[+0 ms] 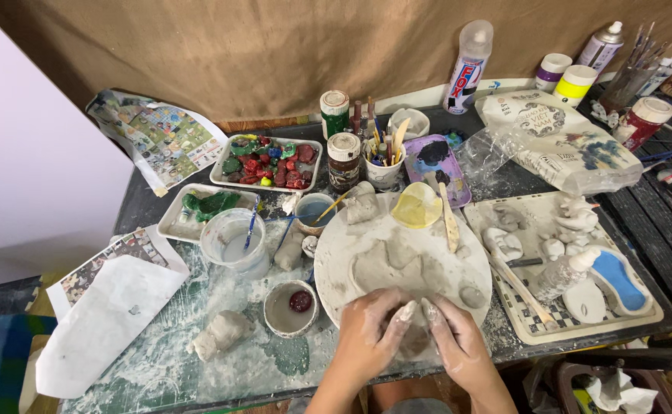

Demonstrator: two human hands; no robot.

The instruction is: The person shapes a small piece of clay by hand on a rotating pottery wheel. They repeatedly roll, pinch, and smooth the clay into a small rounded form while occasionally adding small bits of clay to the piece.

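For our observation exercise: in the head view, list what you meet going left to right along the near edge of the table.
White paper sheet → grey clay lump → small bowl with a red blob → left hand → right hand → checkered tray holding white clay figures.

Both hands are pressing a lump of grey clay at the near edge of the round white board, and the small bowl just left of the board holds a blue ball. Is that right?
Not quite. The head view shows the left hand and right hand pressing the lump of grey clay at the near edge of the round white board, but the small bowl left of it holds a dark red ball, not a blue one.
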